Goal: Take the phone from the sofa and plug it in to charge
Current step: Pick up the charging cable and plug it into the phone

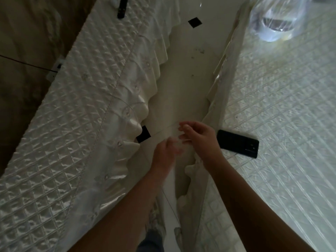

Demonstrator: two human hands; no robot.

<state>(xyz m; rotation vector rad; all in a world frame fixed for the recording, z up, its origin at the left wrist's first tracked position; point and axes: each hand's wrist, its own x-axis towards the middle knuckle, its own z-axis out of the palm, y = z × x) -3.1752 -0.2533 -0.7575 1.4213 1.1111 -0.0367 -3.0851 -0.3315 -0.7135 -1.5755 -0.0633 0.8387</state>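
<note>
From the head camera, you look down a narrow strip of pale floor (183, 84) between two surfaces covered in quilted white fabric. Your left hand (166, 153) and right hand (201, 138) meet over this gap, close together, and both are blurred. A thin pale cable (168, 128) runs between them; your right fingers (184, 136) curl narrowly and appear to pinch it, while your left fingers look closed around it too, though the blur makes the grip hard to confirm. The phone (238, 143) lies flat, dark and apart from your hands, on the right quilted cover (281, 124), just beside your right wrist and near the cover's edge. On the left quilted cover (81, 106), a dark remote (122, 8) lies far up. A clear plastic bag (274, 19) sits at the top right.
</note>
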